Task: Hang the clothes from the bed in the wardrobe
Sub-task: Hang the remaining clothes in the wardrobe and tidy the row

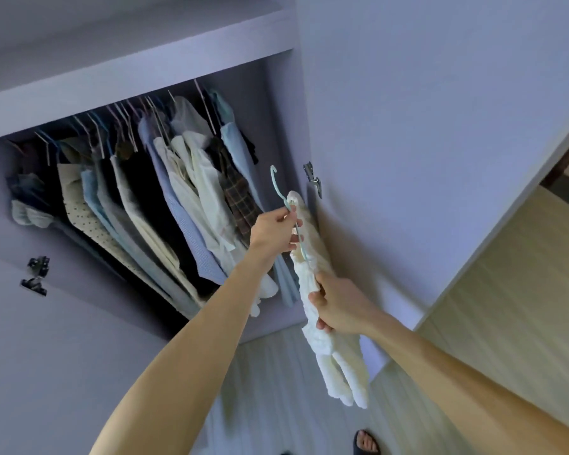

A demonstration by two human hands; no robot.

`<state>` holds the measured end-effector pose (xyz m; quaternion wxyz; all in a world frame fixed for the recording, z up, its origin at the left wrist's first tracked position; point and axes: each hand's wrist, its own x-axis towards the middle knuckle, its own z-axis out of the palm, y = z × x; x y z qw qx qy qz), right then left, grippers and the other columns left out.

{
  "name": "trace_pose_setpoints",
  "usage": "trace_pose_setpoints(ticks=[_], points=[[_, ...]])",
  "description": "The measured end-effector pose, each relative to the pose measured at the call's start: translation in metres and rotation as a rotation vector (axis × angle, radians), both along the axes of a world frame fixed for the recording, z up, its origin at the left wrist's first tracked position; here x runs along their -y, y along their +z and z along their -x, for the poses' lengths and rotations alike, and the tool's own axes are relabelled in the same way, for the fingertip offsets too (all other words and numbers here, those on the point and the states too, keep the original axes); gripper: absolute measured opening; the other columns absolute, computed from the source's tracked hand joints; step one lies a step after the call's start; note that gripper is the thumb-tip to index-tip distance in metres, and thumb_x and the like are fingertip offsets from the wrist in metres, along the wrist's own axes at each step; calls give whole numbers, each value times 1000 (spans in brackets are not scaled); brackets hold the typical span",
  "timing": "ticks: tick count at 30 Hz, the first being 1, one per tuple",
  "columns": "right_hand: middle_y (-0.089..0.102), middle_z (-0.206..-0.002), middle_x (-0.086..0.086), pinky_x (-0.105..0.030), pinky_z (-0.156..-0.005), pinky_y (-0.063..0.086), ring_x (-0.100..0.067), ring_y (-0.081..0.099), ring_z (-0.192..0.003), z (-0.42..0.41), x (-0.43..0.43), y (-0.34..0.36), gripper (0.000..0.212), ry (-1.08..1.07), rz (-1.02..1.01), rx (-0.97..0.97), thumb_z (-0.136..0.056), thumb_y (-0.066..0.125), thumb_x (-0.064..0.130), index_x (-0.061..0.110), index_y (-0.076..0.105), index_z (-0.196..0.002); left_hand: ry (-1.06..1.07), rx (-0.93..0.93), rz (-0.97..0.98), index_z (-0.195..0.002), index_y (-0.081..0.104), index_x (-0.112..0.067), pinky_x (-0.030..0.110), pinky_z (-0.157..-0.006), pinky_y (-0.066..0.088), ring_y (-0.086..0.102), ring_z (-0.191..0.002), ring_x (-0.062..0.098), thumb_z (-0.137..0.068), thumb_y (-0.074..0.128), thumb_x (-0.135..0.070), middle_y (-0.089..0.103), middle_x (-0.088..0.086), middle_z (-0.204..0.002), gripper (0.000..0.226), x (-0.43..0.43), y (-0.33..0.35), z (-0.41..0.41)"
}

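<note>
Because the hook of the pale blue hanger (277,188) must be free to go over the rail, the left hand (273,231) holds the hanger just under the hook. Its fingers are curled round the thin neck and pinch it, so the hook stands above the fist and points toward the wardrobe (145,77). The cream garment (340,372) seems to be already on the hanger. It hangs in front of the open wardrobe, beside the inner face of the door (408,126), not yet on the rail. The right hand (339,307) grips the cloth lower down, fingers and thumb closed on a bunch of it, I think to gather it narrow so it does not swing or catch. The row of hung clothes (165,198) is packed tightly, and the free place seems to be at its right end, near the hinge (313,180).
</note>
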<state>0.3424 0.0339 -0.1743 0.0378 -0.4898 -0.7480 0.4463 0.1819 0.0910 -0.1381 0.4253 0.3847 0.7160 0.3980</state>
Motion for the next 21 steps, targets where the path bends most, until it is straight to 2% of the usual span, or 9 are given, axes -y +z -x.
trace_pose_setpoints(ticks=[2,4,7,9,12,14,16,19,21], points=[[61,-70,0,-24,-52,48,-5,61,-45,7,-2,3,17,-93,10,-65,-100,36,16,16,35,-84,-271,-262,68,-121,65,-28,39,-92,55,67,-103,20,-97,55,-38,65,-3,-119,28,-4,12,16],[55,-73,1,-25,-49,49,-9,63,-48,17,-10,8,19,-188,10,-132,-100,38,12,15,34,-81,-475,-629,88,-147,45,-31,38,-109,41,47,-133,20,-97,52,-45,48,-1,-147,52,-9,28,41],[51,-72,1,-24,-43,45,-13,63,-50,39,-32,23,23,-232,-45,-161,-101,41,12,13,34,-79,-411,-1165,-52,-157,22,-27,48,-122,16,10,-151,28,-99,48,-47,15,8,-164,67,-23,66,90],[49,-71,3,-21,-42,42,-16,61,-52,57,-51,32,26,-233,-83,-152,-103,41,14,14,34,-78,-263,-1373,-236,-159,15,-24,53,-123,5,-1,-153,29,-99,47,-45,1,10,-166,71,-36,96,124],[42,-68,1,-29,-48,44,-20,49,-51,83,-77,30,26,-223,-109,-162,-101,39,11,15,30,-77,-114,-1581,-436,-159,6,-23,56,-120,0,-3,-153,30,-99,41,-47,-5,7,-167,73,-62,127,174],[38,-69,-1,-32,-52,42,-20,41,-52,101,-97,20,26,-208,-128,-170,-100,37,11,17,27,-76,-57,-1657,-454,-159,-2,-27,58,-120,-2,-5,-153,28,-101,32,-50,-7,4,-167,71,-85,130,206],[38,-70,2,-32,-55,40,-17,40,-54,118,-116,6,25,-188,-195,-143,-102,37,16,21,28,-79,-32,-1683,-475,-158,-6,-31,63,-120,-2,-9,-153,25,-103,27,-50,-10,2,-167,67,-104,117,231],[36,-69,12,-18,-53,33,-3,35,-55,138,-144,-13,15,-165,-370,-76,-105,37,27,22,29,-94,4,-1724,-619,-159,2,-33,68,-117,0,-6,-153,29,-103,32,-49,-3,5,-167,65,-129,83,249],[40,-69,11,-19,-48,30,-4,36,-55,149,-162,-21,16,-162,-453,-61,-106,37,30,21,33,-93,127,-1769,-742,-158,12,-35,68,-116,6,4,-152,31,-102,34,-49,12,8,-166,62,-146,72,252]])
